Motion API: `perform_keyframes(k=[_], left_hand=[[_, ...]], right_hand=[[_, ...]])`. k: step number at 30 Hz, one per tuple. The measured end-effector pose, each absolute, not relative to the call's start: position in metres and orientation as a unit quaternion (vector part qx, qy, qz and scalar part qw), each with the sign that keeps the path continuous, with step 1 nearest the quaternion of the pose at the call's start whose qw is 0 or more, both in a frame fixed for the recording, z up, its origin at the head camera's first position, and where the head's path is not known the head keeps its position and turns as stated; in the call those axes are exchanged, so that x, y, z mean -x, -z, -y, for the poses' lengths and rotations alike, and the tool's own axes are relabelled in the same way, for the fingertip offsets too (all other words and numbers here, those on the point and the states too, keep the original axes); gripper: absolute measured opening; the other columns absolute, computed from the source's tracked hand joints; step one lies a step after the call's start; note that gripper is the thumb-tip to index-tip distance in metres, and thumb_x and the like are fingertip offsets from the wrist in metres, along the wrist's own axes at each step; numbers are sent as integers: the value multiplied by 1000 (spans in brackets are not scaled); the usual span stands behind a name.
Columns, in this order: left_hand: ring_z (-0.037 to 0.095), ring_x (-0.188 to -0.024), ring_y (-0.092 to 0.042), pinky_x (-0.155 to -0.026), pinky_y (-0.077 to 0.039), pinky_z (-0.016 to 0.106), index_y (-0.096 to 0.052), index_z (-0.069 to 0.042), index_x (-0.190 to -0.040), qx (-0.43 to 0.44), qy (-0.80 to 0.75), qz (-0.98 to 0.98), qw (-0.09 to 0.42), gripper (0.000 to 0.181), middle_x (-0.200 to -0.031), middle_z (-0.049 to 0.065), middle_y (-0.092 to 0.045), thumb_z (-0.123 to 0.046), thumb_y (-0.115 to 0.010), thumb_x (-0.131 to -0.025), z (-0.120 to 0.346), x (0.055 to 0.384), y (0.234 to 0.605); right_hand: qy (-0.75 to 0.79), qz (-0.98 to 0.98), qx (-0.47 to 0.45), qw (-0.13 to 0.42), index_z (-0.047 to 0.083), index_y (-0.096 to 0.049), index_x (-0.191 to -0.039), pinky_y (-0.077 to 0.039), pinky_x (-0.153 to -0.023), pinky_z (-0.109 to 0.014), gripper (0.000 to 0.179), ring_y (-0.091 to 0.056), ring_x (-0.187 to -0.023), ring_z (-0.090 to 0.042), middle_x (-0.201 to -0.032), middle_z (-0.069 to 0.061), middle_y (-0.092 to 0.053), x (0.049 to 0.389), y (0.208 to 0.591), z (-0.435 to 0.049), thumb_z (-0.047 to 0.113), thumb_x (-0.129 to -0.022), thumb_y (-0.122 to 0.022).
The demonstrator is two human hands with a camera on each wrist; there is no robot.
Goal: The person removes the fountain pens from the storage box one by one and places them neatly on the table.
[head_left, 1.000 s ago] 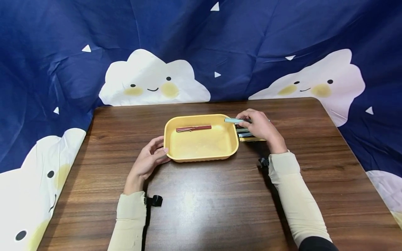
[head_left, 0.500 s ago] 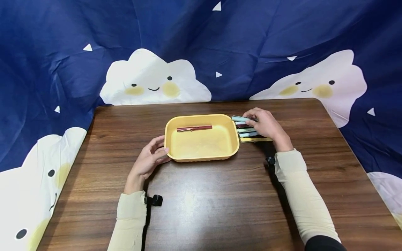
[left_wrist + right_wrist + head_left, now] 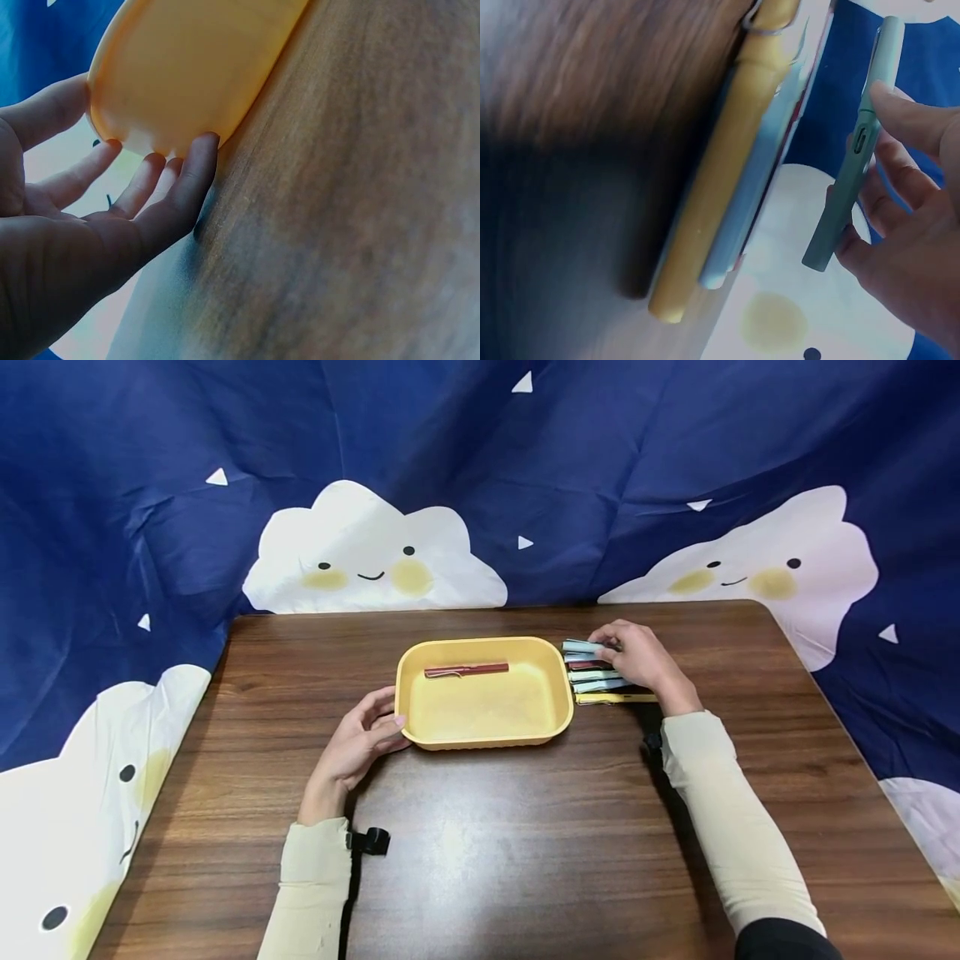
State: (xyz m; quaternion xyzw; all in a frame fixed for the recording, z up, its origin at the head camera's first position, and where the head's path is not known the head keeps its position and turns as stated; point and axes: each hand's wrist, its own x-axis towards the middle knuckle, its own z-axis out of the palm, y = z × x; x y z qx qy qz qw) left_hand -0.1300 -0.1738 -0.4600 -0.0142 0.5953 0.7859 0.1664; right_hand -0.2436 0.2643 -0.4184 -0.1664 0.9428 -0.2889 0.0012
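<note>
A yellow plastic tray stands on the table with one dark red pen inside it. My left hand grips the tray's left end. In the left wrist view, the thumb and fingertips touch the end wall of the tray. My right hand pinches a pale teal pen between thumb and fingers. In the right wrist view this pen is apart from the others and above the table. Beneath it, right of the tray, lie several pens side by side: a yellow pen nearest, then blue, green and dark red ones.
The brown wooden table reaches back to a dark blue curtain with white clouds. Small black straps with cameras sit at both wrists.
The right hand, holding the pale teal pen, has moved right from over the tray's right rim to above the row of pens. The left hand and tray stay in place.
</note>
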Motion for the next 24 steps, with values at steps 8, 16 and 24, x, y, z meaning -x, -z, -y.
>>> perform_keyframes(k=[8,16,24], left_hand=[[28,-116,-58,-89,-58,38,-32,-1,-154,13,-786,-596,165,61,-146,27,-37,4,-59,-99,173,129,460],[28,-117,-58,-88,-58,37,-33,-1,-154,11,-787,-594,165,60,-146,28,-37,4,-58,-99,173,129,460],[28,-116,-58,-89,-58,39,-34,-2,-154,9,-789,-591,167,60,-146,27,-37,5,-58,-99,172,130,461]], right_hand=[[236,-955,176,29,-1,-70,-115,-46,-96,-56,20,-59,-109,-40,-117,-21,-65,255,425,-272,2,-96,-67],[211,-961,172,54,-1,-69,-119,-45,-97,-57,22,-58,-112,-41,-120,-22,-64,269,430,-274,2,-98,-64],[223,-956,172,78,-3,-68,-120,-47,-95,-55,23,-58,-111,-40,-121,-24,-64,274,429,-275,1,-98,-63]])
